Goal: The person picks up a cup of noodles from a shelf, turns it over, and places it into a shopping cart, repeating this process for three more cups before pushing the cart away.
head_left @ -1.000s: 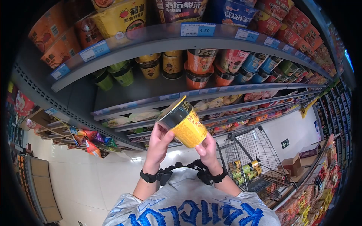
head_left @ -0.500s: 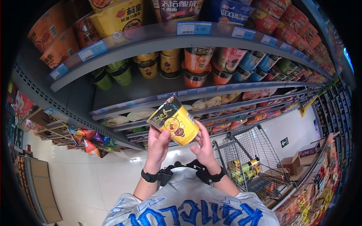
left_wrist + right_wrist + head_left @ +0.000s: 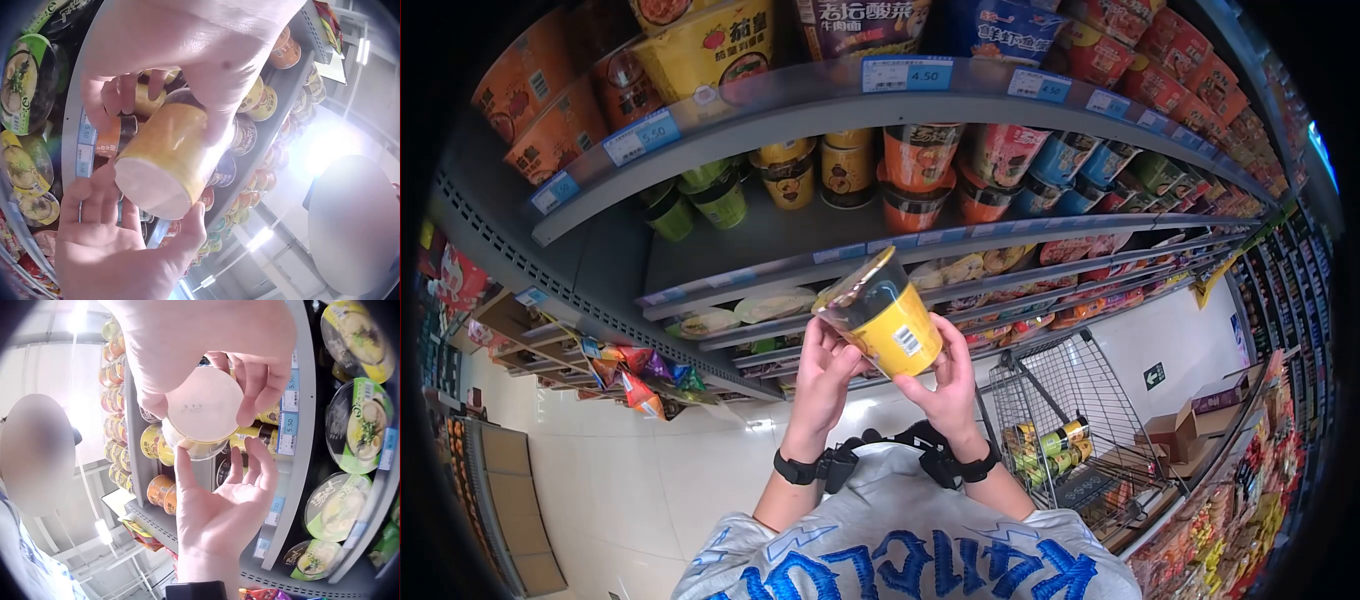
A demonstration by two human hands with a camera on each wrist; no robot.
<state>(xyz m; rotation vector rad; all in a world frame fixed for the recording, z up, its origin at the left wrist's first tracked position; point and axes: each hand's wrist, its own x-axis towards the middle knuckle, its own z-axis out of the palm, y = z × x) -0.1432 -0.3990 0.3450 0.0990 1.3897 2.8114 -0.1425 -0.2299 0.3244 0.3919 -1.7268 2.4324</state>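
Note:
A yellow and black instant noodle cup [image 3: 895,335] is tilted between both hands in front of the shelves, its barcode side showing in the head view. My left hand [image 3: 827,378] grips it near the lid end, thumb on one side. At the base end my right hand [image 3: 945,388] holds it between thumb and fingers. The left wrist view shows the cup's yellow side [image 3: 165,134] and pale bottom. That round bottom [image 3: 205,405] faces the camera in the right wrist view, with lot print on it.
Shelves ahead hold noodle cups [image 3: 920,165] and larger tubs [image 3: 705,55] above a price strip [image 3: 905,75]. Lower racks carry bowl-shaped packs [image 3: 785,306]. A wire shopping cart [image 3: 1080,400] with several cups in it stands at the right, near cardboard boxes [image 3: 1172,437].
The cup has been turned in the hands: its picture side showed half a second ago, the barcode now. My right hand's fingers have shifted around the base. My left hand keeps its hold.

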